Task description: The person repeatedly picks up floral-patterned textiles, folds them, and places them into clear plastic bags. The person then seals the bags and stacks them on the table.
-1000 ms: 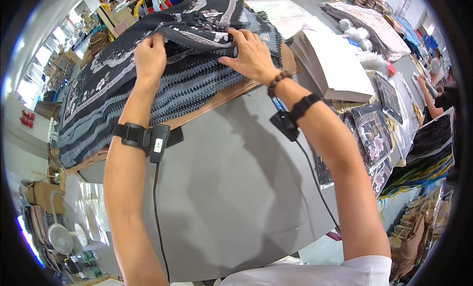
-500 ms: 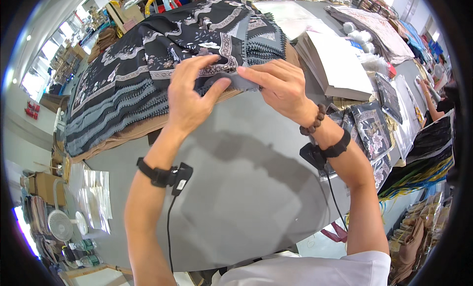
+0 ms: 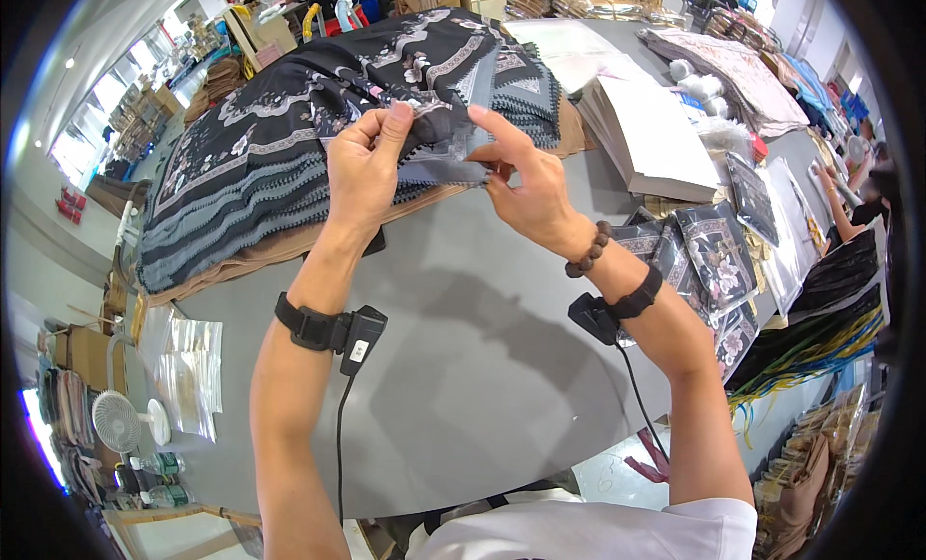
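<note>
A tall stack of dark floral scarves with grey zigzag edges [image 3: 251, 198] lies on the grey table. My left hand [image 3: 363, 169] is closed on the raised part of the top scarf [image 3: 439, 131], its thumb pressed over the fabric. To the right, my right hand [image 3: 535, 189] pinches the same scarf's grey corner between the thumb and bent fingers, while its index finger points up and away from the cloth. Between both hands the cloth hangs a little above the stack's near edge, and its folds partly hide the fingertips.
Right of the stack stands a thick pile of white card sheets [image 3: 651, 136]. Nearer lie several scarves in clear bags [image 3: 719, 256]. Clear plastic sleeves [image 3: 188, 377] lie on the table's left side. Cables hang from black wrist straps on both forearms. Another person's arm shows at far right.
My left hand has closed from an open curl onto the scarf. My right hand has lowered slightly, its index finger lifting off, and the grey corner is turned up between the hands.
</note>
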`<state>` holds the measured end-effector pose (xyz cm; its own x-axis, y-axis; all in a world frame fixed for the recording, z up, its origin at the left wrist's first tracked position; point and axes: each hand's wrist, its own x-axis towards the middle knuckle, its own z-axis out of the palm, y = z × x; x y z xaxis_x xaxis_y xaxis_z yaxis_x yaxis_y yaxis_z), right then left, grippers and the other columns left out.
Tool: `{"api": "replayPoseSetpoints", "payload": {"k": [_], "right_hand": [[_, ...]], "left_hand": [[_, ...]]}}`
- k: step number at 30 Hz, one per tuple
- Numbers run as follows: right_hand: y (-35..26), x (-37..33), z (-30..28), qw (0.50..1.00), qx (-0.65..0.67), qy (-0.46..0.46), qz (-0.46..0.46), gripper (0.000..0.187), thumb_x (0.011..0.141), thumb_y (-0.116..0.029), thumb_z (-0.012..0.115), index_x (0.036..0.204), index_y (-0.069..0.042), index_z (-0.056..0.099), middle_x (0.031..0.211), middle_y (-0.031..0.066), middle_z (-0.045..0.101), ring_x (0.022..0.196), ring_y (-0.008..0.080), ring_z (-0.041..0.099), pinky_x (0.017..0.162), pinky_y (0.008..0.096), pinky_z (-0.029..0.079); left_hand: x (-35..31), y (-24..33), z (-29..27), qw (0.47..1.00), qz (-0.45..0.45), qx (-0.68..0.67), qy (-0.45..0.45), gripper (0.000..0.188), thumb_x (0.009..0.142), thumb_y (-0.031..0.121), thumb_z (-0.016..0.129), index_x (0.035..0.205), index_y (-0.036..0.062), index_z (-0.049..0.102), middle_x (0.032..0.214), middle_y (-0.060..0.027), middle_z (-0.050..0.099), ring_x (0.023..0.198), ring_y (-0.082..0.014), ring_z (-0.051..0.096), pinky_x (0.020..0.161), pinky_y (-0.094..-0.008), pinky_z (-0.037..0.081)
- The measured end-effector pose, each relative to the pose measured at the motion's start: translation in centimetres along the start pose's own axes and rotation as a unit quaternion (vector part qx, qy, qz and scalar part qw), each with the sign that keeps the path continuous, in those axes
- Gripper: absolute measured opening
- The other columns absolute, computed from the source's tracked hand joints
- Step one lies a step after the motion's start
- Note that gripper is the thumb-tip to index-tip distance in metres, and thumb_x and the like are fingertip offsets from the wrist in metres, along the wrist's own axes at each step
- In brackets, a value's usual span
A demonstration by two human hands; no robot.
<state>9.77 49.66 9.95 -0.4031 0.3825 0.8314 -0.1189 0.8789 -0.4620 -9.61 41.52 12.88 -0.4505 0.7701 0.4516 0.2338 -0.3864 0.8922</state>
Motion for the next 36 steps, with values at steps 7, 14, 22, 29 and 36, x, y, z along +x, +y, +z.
{"api": "replayPoseSetpoints", "payload": {"k": [7, 14, 22, 29, 36], "right_hand": [[-0.2, 2.6, -0.3, 0.985, -0.076, 0.042, -0.147, 0.051, 0.074, 0.015, 0.065, 0.116, -0.010, 0.076, 0.081, 0.0080, 0.067, 0.067, 0.0237, 0.065, 0.061, 0.0340, 0.055], [-3.0, -0.1, -8.3, 0.976, -0.184, 0.101, -0.060, 0.026, 0.091, 0.012, 0.065, 0.111, -0.001, 0.075, 0.097, 0.0092, 0.072, 0.082, 0.0157, 0.065, 0.071, 0.0255, 0.051], [-1.3, -5.6, -19.4, 0.945, -0.164, 0.248, 0.137, 0.028, 0.111, -0.025, 0.056, 0.126, -0.007, 0.070, 0.100, -0.0028, 0.068, 0.081, 0.0035, 0.053, 0.065, 0.0199, 0.041], [6.8, -8.8, -34.2, 0.901, -0.189, 0.334, 0.202, 0.034, 0.109, -0.030, 0.058, 0.129, -0.005, 0.071, 0.104, -0.0014, 0.072, 0.079, 0.0050, 0.053, 0.068, 0.0210, 0.039], [5.7, -5.9, -31.2, 0.913, -0.246, 0.244, 0.216, 0.032, 0.108, -0.019, 0.060, 0.130, 0.003, 0.068, 0.124, 0.0071, 0.072, 0.105, 0.0120, 0.064, 0.096, 0.0260, 0.049]], "left_hand": [[-1.9, -0.3, 0.8, 0.947, 0.194, 0.240, 0.092, 0.026, 0.097, 0.028, 0.076, 0.095, 0.0022, 0.076, 0.083, -0.0040, 0.072, 0.073, -0.0126, 0.062, 0.073, -0.0268, 0.050], [-3.0, -0.2, -0.3, 0.934, -0.177, -0.305, -0.050, 0.043, 0.101, 0.039, 0.071, 0.122, 0.0019, 0.067, 0.116, -0.0089, 0.072, 0.100, -0.0182, 0.068, 0.090, -0.0348, 0.053], [1.6, -1.5, -12.9, 0.839, -0.144, -0.343, 0.397, 0.022, 0.095, 0.009, 0.072, 0.114, -0.0002, 0.065, 0.111, -0.0108, 0.070, 0.102, -0.0249, 0.068, 0.088, -0.0407, 0.055], [-5.0, -5.4, -32.5, 0.781, -0.118, -0.178, 0.587, 0.051, 0.090, 0.013, 0.076, 0.131, -0.0116, 0.057, 0.125, -0.0196, 0.067, 0.103, -0.0303, 0.070, 0.090, -0.0446, 0.057], [-14.1, -3.8, -40.7, 0.746, -0.106, -0.069, 0.654, 0.045, 0.095, 0.022, 0.073, 0.122, -0.0119, 0.064, 0.118, -0.0186, 0.071, 0.097, -0.0276, 0.072, 0.083, -0.0395, 0.058]]}}
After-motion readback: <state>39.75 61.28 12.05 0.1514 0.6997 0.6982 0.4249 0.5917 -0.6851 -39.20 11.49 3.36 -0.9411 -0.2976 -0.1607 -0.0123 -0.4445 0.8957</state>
